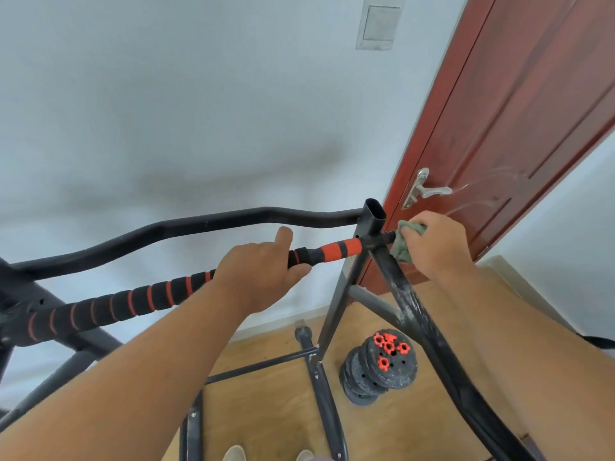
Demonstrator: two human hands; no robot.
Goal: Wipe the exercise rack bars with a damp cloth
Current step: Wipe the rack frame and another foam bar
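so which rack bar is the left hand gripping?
The foam-padded bar with black and orange rings; left hand wraps it. The other bars are bare black metal.

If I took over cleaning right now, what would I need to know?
Left hand grips the striped foam bar, steadying it. Right hand holds the green cloth against the bar's threaded end beside the upright post. Done so far: cannot tell. The slanted bar below looks smudged, so wipe it next, then the curved back bar. Weight plates sit on the floor.

White wall (166,111), red door (519,128) (steel handle), wooden floor (266,404)
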